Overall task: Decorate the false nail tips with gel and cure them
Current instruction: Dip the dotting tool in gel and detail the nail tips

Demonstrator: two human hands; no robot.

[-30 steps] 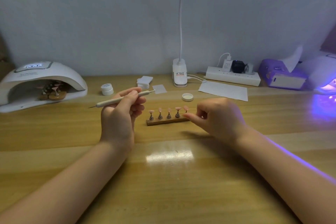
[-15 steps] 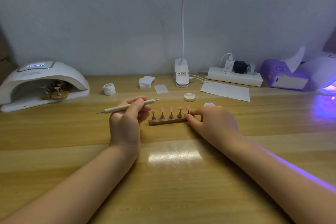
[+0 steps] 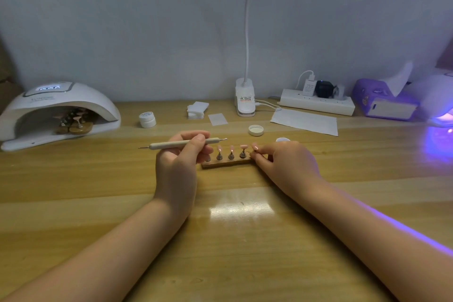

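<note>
On the wooden tabletop point(image 3: 122, 191), the left hand point(image 3: 179, 167) grips a dotting tool point(image 3: 182, 143) while the right hand point(image 3: 286, 164) pinches the end nail tip point(image 3: 255, 147) on the wooden stand point(image 3: 226, 162); steadying that stand should keep gel placement precise. Behind, a curing lamp point(image 3: 58, 110) waits.

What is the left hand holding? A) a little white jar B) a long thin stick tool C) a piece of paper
B: the left hand grips a pale dotting tool lying sideways above the table, while the white jar and the paper sheet lie untouched farther back.
</note>
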